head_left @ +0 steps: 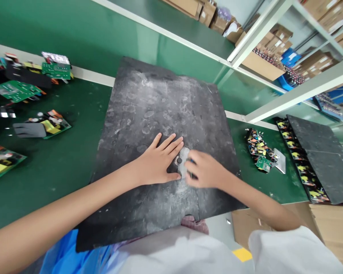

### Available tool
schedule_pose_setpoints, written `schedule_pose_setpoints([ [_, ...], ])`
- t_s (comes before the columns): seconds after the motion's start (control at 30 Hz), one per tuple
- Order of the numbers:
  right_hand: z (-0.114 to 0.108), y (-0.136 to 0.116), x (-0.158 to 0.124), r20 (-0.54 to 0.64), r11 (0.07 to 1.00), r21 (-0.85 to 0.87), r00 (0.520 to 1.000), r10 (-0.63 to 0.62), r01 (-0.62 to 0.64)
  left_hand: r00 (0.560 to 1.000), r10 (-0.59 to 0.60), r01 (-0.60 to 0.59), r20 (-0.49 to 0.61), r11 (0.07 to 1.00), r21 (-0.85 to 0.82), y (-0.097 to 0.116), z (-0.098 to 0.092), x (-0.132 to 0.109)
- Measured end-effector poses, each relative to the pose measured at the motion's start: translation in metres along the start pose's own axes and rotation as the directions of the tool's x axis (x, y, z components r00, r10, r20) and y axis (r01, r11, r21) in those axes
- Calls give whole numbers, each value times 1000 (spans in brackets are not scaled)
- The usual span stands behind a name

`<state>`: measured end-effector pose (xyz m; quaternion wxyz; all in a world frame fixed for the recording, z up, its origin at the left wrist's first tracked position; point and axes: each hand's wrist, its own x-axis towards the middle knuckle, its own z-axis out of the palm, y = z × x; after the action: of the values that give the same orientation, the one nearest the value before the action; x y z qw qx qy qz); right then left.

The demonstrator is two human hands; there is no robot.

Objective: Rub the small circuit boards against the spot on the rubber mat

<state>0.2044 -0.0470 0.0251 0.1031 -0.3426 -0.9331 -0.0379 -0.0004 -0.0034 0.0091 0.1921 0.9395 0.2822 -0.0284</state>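
On a worn black board [165,110], my left hand [160,161] lies flat with its fingers spread. Its thumb and fingertips border a small flat light-grey piece [183,160] with a dark round spot near its left edge. My right hand [204,169] is curled over the right side of that piece, slightly blurred. Between its fingers a dark bit with a bluish-green tint shows, too small to name.
Circuit boards with components [50,125] lie on the green bench [82,102] to the left. A component cluster [258,148] sits at right, near a black tray [303,163] of boards under a dark panel [322,152]. A white frame post [297,95] slants across the right.
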Motion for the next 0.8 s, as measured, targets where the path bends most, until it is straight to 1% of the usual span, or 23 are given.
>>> schedule_pose_setpoints([
  [0.03,0,-2,-1,-2,999,12,999,-47,47,1000,1,-1,-3,1000,0,0,0,0],
  [0.07,0,-2,-2,-16,998,12,998,-65,65,1000,1,-1,-4,1000,1,0,-1,0],
  [0.1,0,-2,-2,-27,999,2,999,-39,39,1000,-2,2,-3,1000,3,1,-1,0],
  [0.17,1,0,-1,-61,997,-30,996,64,-66,1000,-11,11,15,1000,11,1,-3,0],
  [0.2,1,1,-1,-70,995,-38,993,93,-96,999,-17,16,30,1000,17,2,-4,0],
  [0.23,1,0,0,-71,995,-36,994,89,-91,999,-22,21,44,1000,23,2,-5,0],
  [0.33,1,-5,-1,-63,998,10,996,-57,58,998,-25,23,60,999,31,3,-6,0],
  [0.37,1,-6,-1,-67,997,19,995,-76,77,998,-22,20,56,999,29,2,-5,0],
  [0.4,2,-6,-1,-78,998,18,996,-52,53,999,-18,17,50,1000,25,2,-5,1],
  [0.5,3,-4,2,-93,993,3,989,119,-119,1000,-7,7,27,1000,14,0,-1,0],
  [0.53,3,-5,2,-87,991,7,987,135,-134,1000,-4,3,18,1000,16,-1,0,0],
  [0.57,2,-8,2,-77,994,16,991,112,-111,1000,0,0,5,1000,24,-1,1,0],
  [0.67,1,-16,1,-79,998,41,996,-40,44,999,8,-5,-37,998,62,-1,4,0],
  [0.7,2,-16,1,-91,998,32,995,-45,48,999,4,-2,-43,998,67,0,4,0],
  [0.73,2,-14,1,-104,1000,10,994,-15,16,999,0,3,-38,998,66,0,4,0],
  [0.8,2,-9,3,-130,994,-47,987,94,-101,1000,-10,11,-11,999,52,0,3,0],
])
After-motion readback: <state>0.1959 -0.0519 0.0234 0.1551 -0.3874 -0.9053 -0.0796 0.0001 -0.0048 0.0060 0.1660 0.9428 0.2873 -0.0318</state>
